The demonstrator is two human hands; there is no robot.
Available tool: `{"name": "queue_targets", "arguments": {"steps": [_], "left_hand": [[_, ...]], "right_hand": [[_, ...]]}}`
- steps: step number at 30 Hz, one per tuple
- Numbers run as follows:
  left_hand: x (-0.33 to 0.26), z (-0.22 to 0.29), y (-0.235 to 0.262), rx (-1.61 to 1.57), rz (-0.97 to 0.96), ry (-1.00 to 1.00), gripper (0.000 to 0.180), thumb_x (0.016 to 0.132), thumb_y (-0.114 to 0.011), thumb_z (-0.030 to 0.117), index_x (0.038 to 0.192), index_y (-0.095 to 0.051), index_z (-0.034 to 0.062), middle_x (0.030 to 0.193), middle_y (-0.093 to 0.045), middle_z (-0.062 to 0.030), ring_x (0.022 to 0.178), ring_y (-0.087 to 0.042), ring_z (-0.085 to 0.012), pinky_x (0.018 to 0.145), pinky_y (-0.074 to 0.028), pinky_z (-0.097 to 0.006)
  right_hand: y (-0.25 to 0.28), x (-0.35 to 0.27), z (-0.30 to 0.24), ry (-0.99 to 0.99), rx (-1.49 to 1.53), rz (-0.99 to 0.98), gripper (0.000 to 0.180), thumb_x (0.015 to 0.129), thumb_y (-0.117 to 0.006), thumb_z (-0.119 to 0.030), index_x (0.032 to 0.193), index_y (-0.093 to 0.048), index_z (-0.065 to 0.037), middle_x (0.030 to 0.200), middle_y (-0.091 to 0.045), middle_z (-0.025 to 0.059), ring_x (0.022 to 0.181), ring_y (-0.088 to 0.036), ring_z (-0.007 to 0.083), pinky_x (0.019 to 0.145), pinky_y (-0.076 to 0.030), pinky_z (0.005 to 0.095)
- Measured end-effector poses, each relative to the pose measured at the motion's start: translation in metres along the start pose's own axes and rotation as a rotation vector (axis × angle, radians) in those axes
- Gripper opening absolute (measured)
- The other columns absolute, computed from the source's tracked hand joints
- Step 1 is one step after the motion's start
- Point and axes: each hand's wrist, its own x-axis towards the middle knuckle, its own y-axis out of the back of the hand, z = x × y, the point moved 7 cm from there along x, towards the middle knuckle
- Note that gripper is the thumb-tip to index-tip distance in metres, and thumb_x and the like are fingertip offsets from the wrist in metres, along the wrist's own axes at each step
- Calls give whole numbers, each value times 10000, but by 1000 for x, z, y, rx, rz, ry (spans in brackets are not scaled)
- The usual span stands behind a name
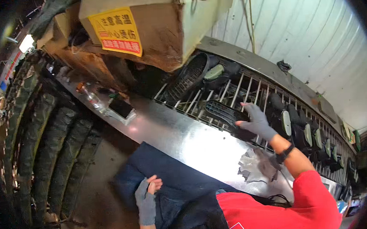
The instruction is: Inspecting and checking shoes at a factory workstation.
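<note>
My right hand (pixel 254 119), in a grey fingerless glove, reaches over a metal rod conveyor (pixel 232 92) and rests on a black shoe sole (pixel 219 111) lying on the rods; whether it grips the sole I cannot tell. My left hand (pixel 147 193), also in a grey glove, hangs low beside my dark-trousered leg with its fingers loosely curled and nothing in it. Another black sole (pixel 188 75) and a dark shoe with a pale insole (pixel 215 72) lie at the mouth of the machine.
A tan machine housing (pixel 165 19) with a yellow warning label overhangs the conveyor. Several shoes (pixel 308 134) sit in a row on the rods to the right. A shiny steel ledge (pixel 185 141) holds a phone (pixel 121 107), a bottle (pixel 90 96) and crumpled scraps (pixel 256 166). Stacked dark soles (pixel 46 139) stand at left.
</note>
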Motion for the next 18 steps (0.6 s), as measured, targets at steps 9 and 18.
{"name": "queue_targets", "arguments": {"steps": [9,18], "left_hand": [[5,-42,9,-400,48,191,631,1104,-547,471,1458,-500,-49,1208,-695,-209,1062,-726,-301,909,-630,-458],[18,-68,-8,-474,125,195,421,954,-672,147,1334,-632,-30,1171,-729,-115,986,-736,-271,865,-634,-410]], "right_hand": [[-21,71,-169,462,290,-212,876,627,-896,-322,1402,-589,-54,1253,-662,191,1172,-615,406,1059,-481,498],[-68,184,-154,645,-225,-167,441,773,-792,-480,928,-815,-68,1213,-665,162,1221,-570,353,1026,-457,485]]}}
